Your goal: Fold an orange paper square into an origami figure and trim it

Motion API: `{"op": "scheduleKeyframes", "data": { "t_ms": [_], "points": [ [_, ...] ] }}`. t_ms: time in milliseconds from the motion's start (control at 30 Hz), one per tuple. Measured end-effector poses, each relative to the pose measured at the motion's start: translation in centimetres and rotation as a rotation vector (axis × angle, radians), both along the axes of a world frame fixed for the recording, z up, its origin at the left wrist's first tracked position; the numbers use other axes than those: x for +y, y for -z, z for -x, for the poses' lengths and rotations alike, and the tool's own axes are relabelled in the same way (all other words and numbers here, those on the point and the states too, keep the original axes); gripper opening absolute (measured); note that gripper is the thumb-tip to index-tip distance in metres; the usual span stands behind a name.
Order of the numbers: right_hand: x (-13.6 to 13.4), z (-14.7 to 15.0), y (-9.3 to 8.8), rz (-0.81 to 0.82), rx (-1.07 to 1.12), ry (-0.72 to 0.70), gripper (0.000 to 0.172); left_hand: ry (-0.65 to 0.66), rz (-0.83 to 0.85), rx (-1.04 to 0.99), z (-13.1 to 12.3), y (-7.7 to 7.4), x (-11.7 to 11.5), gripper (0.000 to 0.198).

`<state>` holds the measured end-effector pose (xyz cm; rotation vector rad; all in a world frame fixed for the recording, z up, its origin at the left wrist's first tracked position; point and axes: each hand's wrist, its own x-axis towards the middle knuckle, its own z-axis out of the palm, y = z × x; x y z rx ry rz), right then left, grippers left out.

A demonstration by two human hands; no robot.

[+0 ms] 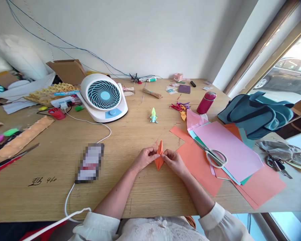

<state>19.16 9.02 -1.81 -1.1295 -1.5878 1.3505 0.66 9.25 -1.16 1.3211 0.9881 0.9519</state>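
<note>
Between my two hands, just above the table, is a folded piece of orange paper [160, 163], narrow and pointed at top and bottom. My left hand [147, 157] pinches its left edge near the middle. From the other side, my right hand [175, 161] grips the right edge with thumb and forefinger. Beyond them stands a small green and blue folded paper figure [153, 115]. To the right of my right hand lie orange paper sheets [198, 167], partly under a pink sheet [230, 147]. Scissors [216, 157] rest closed on top of the stack.
A white fan [104, 97] stands back left, and a phone [89, 164] on a white cable lies left of my arm. Purple and orange folded papers [182, 108], a red bottle [206, 103] and a teal bag [256, 113] are at right. Keys [277, 164] lie near the right edge.
</note>
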Motion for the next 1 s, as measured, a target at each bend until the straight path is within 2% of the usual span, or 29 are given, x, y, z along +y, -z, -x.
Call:
{"op": "scheduleKeyframes", "data": {
  "t_ms": [233,567,767,1000],
  "points": [
    [-0.2,-0.1,0.1,0.018,-0.034,0.004,0.044,0.005,0.022,0.036,0.0,-0.3,0.0,0.039],
    [-0.6,-0.2,-1.8,0.048,-0.012,-0.069,0.044,0.027,0.031,0.081,0.1,-1.0,-0.4,0.029],
    [-0.5,-0.2,-0.9,0.054,0.047,-0.046,0.041,0.003,0.006,0.149,0.0,-1.4,-0.7,0.024],
    [-0.5,-0.2,0.1,0.048,0.120,0.011,0.039,-0.015,-0.038,0.243,-0.8,-1.4,-1.2,0.028]
  ]
}}
